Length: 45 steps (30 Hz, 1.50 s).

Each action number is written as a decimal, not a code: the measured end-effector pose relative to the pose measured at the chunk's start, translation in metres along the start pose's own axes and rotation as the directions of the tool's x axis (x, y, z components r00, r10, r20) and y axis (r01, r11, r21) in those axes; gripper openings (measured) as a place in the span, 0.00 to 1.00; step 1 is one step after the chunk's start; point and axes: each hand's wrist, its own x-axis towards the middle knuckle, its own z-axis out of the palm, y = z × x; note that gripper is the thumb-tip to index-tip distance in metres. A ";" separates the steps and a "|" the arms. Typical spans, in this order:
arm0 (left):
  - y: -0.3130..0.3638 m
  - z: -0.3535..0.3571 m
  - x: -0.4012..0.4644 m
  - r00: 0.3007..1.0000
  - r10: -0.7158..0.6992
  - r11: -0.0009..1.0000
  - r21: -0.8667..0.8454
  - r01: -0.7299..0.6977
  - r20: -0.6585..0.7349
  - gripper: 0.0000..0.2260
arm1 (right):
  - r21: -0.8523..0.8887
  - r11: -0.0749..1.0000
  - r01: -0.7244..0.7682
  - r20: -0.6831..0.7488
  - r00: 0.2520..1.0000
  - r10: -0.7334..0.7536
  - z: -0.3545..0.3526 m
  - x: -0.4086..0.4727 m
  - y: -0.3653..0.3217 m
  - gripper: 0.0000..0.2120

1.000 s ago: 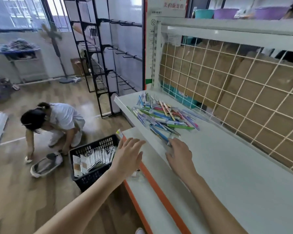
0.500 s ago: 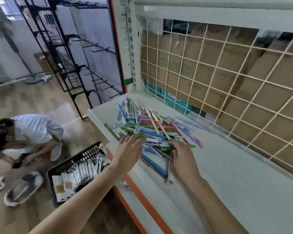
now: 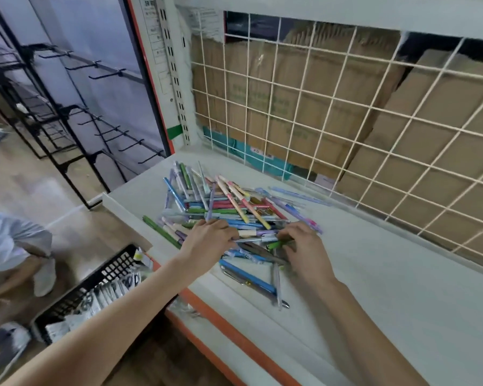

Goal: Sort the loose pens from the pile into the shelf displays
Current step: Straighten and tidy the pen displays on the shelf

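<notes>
white shelf (image 3: 402, 288), pen pile (image 3: 221, 210), left hand (image 3: 207, 240) and right hand (image 3: 304, 249) curled, grip unclear

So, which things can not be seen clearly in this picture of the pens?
Head view, the only one:
- Pens under the left hand and right hand: covered, so which pen each grips is unclear.
- Print on the pens in the pile: too small.
- Black basket: partly behind the left arm.
- Cardboard boxes: print blurred behind the wire grid.
- Crouching person: cut by the left edge.
</notes>
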 end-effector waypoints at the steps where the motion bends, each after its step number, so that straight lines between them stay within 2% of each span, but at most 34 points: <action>1: -0.001 -0.001 -0.001 1.000 -0.006 1.000 -0.029 0.005 -0.015 0.16 | -0.011 1.000 0.000 0.004 1.000 0.000 0.000 0.000 -0.001 0.15; 3: -0.005 0.000 -0.005 0.994 -0.029 0.994 -0.109 0.018 -0.102 0.13 | -0.033 0.999 -0.009 0.010 1.000 0.010 0.001 0.001 -0.003 0.15; 6: -0.010 -0.009 -0.012 0.981 -0.109 0.948 -0.314 0.054 -0.163 0.02 | -0.053 0.998 -0.035 0.020 0.999 0.036 0.003 0.001 -0.007 0.13; 9: -0.016 -0.020 -0.014 0.959 -0.272 0.838 -0.510 0.197 -0.076 0.05 | -0.038 0.997 -0.067 -0.028 0.997 0.066 0.002 -0.001 -0.013 0.11; 12: -0.013 -0.029 -0.011 0.948 -0.317 0.710 -0.665 0.232 -0.008 0.07 | 0.068 0.989 -0.132 -0.152 0.978 0.142 -0.004 -0.005 -0.021 0.11; 16: -0.001 -0.037 -0.009 0.947 -0.308 0.436 -0.870 0.230 0.096 0.07 | 0.244 0.953 -0.177 -0.311 0.917 0.250 -0.017 -0.015 -0.032 0.10; 20: 0.019 -0.044 -0.008 0.966 -0.217 0.192 -0.963 0.187 0.144 0.16 | 0.485 0.854 -0.190 -0.349 0.853 0.388 -0.031 -0.036 -0.040 0.07; 23: 0.039 -0.046 -0.005 0.983 -0.137 0.109 -0.984 0.140 0.125 0.20 | 0.687 0.710 -0.155 -0.357 0.779 0.516 -0.039 -0.063 -0.044 0.09; 28: 0.083 -0.046 0.001 0.981 -0.025 -0.101 -0.977 0.187 0.191 0.22 | 0.815 0.570 -0.100 -0.357 0.688 0.631 -0.049 -0.117 -0.041 0.10; 31: 0.111 -0.049 0.001 0.978 0.077 -0.103 -0.975 0.199 0.192 0.23 | 0.854 0.517 -0.057 -0.373 0.625 0.686 -0.060 -0.147 -0.036 0.10; 38: 0.187 -0.072 0.006 0.975 0.206 0.008 -0.996 0.087 0.087 0.21 | 0.892 0.450 0.027 -0.398 0.516 0.758 -0.092 -0.220 -0.011 0.10; 41: 0.241 -0.078 0.003 0.958 0.279 0.017 -0.998 0.056 0.058 0.21 | 0.898 0.438 0.049 -0.408 0.467 0.785 -0.103 -0.269 0.009 0.09; 45: 0.336 -0.081 -0.011 0.920 0.382 -0.011 -0.995 0.099 0.088 0.20 | 0.902 0.428 0.062 -0.420 0.361 0.833 -0.128 -0.354 0.042 0.08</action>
